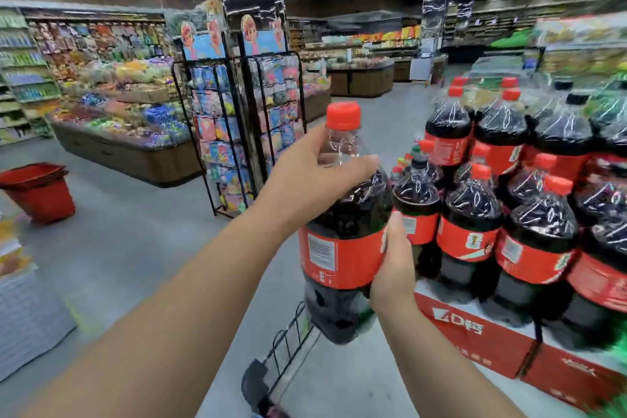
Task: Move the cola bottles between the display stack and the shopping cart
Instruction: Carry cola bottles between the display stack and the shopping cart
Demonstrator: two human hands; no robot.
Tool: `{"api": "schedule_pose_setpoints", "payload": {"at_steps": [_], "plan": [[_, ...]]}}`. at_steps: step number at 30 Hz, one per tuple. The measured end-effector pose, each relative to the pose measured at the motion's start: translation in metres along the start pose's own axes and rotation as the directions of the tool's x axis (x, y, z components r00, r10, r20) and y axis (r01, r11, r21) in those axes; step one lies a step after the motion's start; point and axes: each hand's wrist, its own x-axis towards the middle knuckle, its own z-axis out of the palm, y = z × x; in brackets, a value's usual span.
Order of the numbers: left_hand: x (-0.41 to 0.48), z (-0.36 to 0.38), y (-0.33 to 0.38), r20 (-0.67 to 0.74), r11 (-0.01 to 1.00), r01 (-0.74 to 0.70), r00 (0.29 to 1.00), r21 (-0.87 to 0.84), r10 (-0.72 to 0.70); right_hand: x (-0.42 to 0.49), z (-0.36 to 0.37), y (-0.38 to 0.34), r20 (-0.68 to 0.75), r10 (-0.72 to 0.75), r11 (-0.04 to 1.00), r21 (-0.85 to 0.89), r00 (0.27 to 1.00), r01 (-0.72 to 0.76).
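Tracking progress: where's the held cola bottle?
Head view, centre: red-capped plastic cola bottle in left hand and right hand, above the black wire cart, left of the display stack.

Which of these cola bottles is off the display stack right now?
The red-capped cola bottle nearest the camera: the left hand grips its neck, the right hand holds its labelled side. The others stand on the display stack.

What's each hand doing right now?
Left hand: grips the neck of the large dark plastic cola bottle with red cap and label.
Right hand: holds the same bottle's body at the label.
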Motion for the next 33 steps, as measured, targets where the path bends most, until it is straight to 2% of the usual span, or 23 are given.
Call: {"api": "schedule_pose_setpoints", "payload": {"at_steps": [3, 8, 12, 14, 18, 23, 27, 30, 33], "plan": [[0.046, 0.006, -0.04, 0.004, 0.998, 0.02, 1.0, -0.064, -0.02, 0.039, 0.003, 0.029, -0.033, -0.018, 0.999, -0.03, 0.999, 0.017], [0.113, 0.02, -0.114, 0.03, 0.991, -0.001, 1.0, -0.137, 0.006, 0.096, 0.006, 0.084, -0.192, -0.043, 0.997, -0.07, 0.98, 0.03], [0.16, 0.033, -0.172, 0.12, 0.962, -0.004, 0.992, -0.274, 0.038, 0.133, 0.002, 0.13, -0.328, -0.134, 0.985, -0.145, 0.935, 0.09], [0.18, 0.041, -0.197, 0.177, 0.954, -0.007, 0.982, -0.3, 0.063, 0.152, -0.002, 0.148, -0.394, -0.137, 0.981, -0.184, 0.909, 0.068], [0.21, 0.061, -0.24, 0.253, 0.932, 0.03, 0.965, -0.361, 0.067, 0.178, -0.014, 0.179, -0.523, 0.048, 0.991, -0.082, 0.851, -0.107], [0.225, 0.092, -0.277, 0.337, 0.927, 0.047, 0.937, -0.373, 0.088, 0.181, -0.023, 0.204, -0.743, 0.214, 0.936, -0.029, 0.634, -0.351], [0.227, 0.115, -0.306, 0.384, 0.938, 0.066, 0.921, -0.339, 0.074, 0.183, -0.02, 0.214, -0.713, 0.384, 0.896, 0.135, 0.587, -0.422], [0.228, 0.13, -0.327, 0.418, 0.941, 0.082, 0.906, -0.329, 0.067, 0.184, -0.023, 0.221, -0.661, 0.569, 0.802, 0.313, 0.49, -0.509], [0.228, 0.147, -0.345, 0.468, 0.941, 0.125, 0.883, -0.315, 0.04, 0.186, -0.035, 0.237, -0.702, 0.594, 0.782, 0.39, 0.392, -0.486]]}}
